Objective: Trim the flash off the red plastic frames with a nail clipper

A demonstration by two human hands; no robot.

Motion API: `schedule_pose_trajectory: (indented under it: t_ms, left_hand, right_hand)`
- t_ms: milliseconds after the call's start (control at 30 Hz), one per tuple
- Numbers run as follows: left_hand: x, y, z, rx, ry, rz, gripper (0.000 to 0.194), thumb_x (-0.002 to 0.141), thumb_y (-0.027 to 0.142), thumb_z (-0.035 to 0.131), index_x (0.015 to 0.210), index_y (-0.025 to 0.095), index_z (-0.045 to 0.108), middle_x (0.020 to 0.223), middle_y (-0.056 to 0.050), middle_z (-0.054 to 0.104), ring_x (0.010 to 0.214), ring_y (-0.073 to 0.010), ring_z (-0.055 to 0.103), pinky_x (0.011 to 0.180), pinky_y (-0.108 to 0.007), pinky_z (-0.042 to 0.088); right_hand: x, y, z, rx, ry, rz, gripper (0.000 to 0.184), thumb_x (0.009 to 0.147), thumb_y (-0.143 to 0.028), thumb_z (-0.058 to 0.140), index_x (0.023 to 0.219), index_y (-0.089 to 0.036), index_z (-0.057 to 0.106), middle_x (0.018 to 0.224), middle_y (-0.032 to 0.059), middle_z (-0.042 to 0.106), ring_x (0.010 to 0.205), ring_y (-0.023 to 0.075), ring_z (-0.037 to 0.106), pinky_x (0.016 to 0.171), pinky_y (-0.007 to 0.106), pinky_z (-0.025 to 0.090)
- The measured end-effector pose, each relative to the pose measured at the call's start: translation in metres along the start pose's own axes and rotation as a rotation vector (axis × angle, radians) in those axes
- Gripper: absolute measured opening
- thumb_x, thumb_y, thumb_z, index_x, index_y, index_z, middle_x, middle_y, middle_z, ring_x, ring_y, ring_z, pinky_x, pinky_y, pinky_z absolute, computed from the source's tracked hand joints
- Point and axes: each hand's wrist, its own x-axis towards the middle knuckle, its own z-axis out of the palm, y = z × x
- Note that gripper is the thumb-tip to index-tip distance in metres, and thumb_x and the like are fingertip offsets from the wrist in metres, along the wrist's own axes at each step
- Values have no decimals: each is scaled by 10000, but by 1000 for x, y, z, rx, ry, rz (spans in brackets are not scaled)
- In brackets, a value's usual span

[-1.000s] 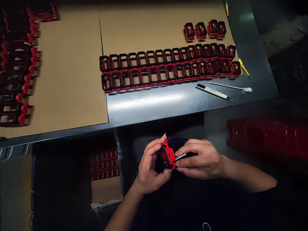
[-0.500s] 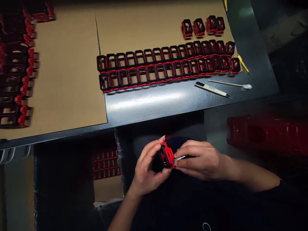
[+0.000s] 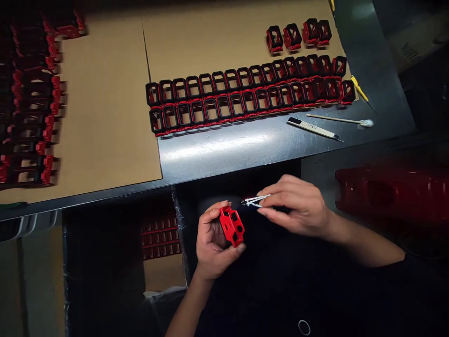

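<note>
My left hand grips a red and black plastic frame part between thumb and fingers, its red side with several holes turned up. In my right hand, thumb and fingers pinch a slim forked metal tool with pale prongs that meet at a dark tip. That tip points left, just above the upper end of the part and apart from it. The tool's exact kind I cannot make out.
Two long rows of similar red and black frames stand on the cardboard sheet, with more at left. A craft knife, cotton swab and yellow-handled tool lie to the right. A box below holds more parts.
The forked tool has come away from the part and moved up with my right hand. My left hand has turned the part so its red side faces up. The view has shifted slightly.
</note>
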Motion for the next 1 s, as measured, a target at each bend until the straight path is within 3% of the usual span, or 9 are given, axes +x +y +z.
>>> schedule_pose_trajectory:
  t_ms: [167,300,467,533,633,700,767,833,1000]
  left_hand:
    - [-10,-1,1,-133,80,-29,657,772,315,867,1334,340,529,1385,-65,529,1305,-225,575,1071,-387,531]
    - [-10,-3,2,-84,74,73,667,793,281,853,1361,341,508,1379,-64,528,1318,-232,571,1078,-428,539]
    - [-11,-4,2,-31,63,124,686,805,251,841,1383,345,483,1389,-75,537,1314,-266,590,1046,-471,567]
    - [-12,-4,2,-5,71,140,691,808,245,837,1390,341,478,1388,-82,539,1312,-275,594,1037,-479,573]
    - [-12,-4,2,63,79,176,699,810,226,832,1400,337,475,1379,-94,543,1306,-275,599,1013,-476,588]
    - [-12,-6,2,116,81,214,693,817,217,818,1409,329,475,1364,-97,553,1288,-270,610,1002,-469,595]
    - [-11,-9,1,185,84,261,702,819,217,806,1426,321,468,1345,-91,570,1268,-265,623,1011,-471,589]
    - [-11,-11,-1,266,70,318,746,801,210,815,1446,318,455,1340,-83,585,1262,-268,627,1036,-497,570]
    - [-7,-9,-9,395,-28,449,823,775,158,826,1483,288,426,1345,-91,615,1242,-275,643,1021,-489,583]
  right_hand:
    - [18,18,-4,-12,33,69,25,914,-217,718,921,-193,723,963,43,745,862,166,702,800,303,529]
    - [29,63,4,-282,152,86,75,902,-267,721,885,-195,728,969,44,744,908,205,681,831,337,526]
    - [38,111,10,-496,166,174,100,899,-296,716,865,-203,723,1020,36,743,949,233,652,897,394,515]
    - [41,105,10,-532,207,185,111,890,-310,722,888,-199,723,1109,50,732,998,256,647,906,417,512]
    - [39,69,8,-387,238,227,110,883,-287,702,907,-185,735,1089,73,734,1003,251,658,878,393,523]
    - [34,37,9,-39,56,326,118,883,-248,666,915,-168,747,922,55,745,834,174,677,753,287,538]
    - [28,9,15,371,-241,489,164,860,-225,651,960,-146,753,834,25,737,687,105,654,603,187,498]
    - [24,-8,23,595,-414,647,187,817,-211,666,959,-130,757,780,2,724,617,69,621,525,132,443]
    - [21,-16,37,654,-398,814,104,772,-188,689,821,-118,749,641,-30,665,550,45,578,486,101,396]
